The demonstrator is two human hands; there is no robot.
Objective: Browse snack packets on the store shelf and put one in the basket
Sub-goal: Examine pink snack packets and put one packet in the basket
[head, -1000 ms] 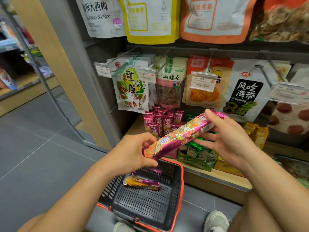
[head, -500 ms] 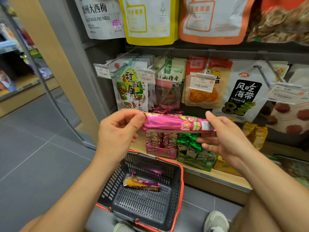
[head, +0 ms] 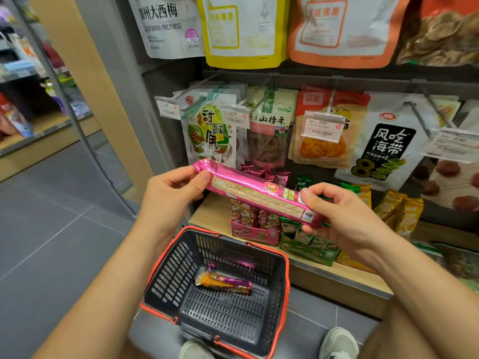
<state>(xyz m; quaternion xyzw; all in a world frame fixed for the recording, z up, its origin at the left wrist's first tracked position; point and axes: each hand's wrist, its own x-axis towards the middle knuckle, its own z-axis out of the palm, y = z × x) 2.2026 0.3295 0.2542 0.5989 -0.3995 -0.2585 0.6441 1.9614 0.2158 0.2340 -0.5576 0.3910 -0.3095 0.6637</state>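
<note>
I hold a long pink snack packet [head: 255, 191] crosswise in front of the shelf, its back label facing me. My left hand [head: 172, 193] pinches its left end between thumb and fingers. My right hand [head: 337, 216] grips its right end with curled fingers. Below them a black basket with a red rim [head: 166, 270] stands on the floor. An orange and purple snack packet [head: 224, 281] lies on the basket's bottom.
Display boxes of pink packets [head: 255, 225] and green packets [head: 305, 242] stand on the wooden shelf [head: 210, 213]. Snack bags hang on pegs above, with price tags [head: 322, 126]. Yellow packets [head: 399, 208] sit to the right. My shoes [head: 338, 343] are beside the basket on grey floor.
The pink packet has turned from tilted up at the right to tilted down at the right, with its back label now toward me. My left hand rose; my right hand curled round the end.
</note>
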